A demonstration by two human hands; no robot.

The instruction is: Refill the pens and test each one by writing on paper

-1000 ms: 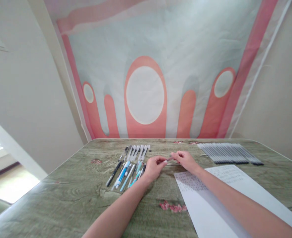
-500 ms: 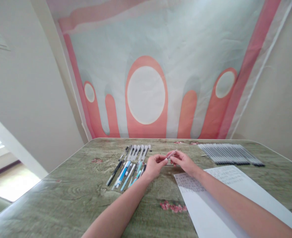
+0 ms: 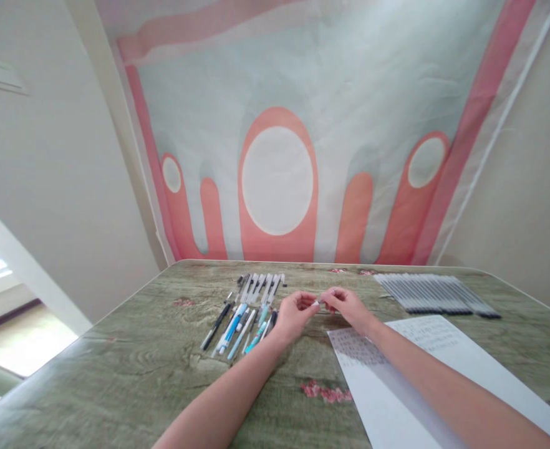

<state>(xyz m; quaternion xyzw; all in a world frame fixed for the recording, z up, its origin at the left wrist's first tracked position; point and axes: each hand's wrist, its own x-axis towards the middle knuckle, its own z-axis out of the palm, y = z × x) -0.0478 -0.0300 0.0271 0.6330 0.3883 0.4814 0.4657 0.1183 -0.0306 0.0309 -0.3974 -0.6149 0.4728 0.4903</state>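
Above the middle of the table, my left hand (image 3: 297, 315) and my right hand (image 3: 348, 307) meet at the fingertips. Both are closed in a pinch around a slim pale pen (image 3: 318, 302). Only a short whitish bit of it shows between them; the fingers cover the rest. To the left of my left hand lie several mixed pens, among them a blue and white pen (image 3: 233, 328) and a black pen (image 3: 217, 327). Behind these is a row of clear pen barrels (image 3: 260, 287) with small black parts around it.
A long row of clear pens with dark ends (image 3: 424, 293) lies at the back right. Under my right forearm is a white sheet of paper (image 3: 424, 368) with handwriting on it. The wood-patterned table (image 3: 153, 368) ends at a pink and grey wall hanging (image 3: 277, 249).
The pen, visible slanting up between my hands before, is now mostly covered by my fingers. My right fingers have turned slightly and sit lower. The camera view has shifted a little.
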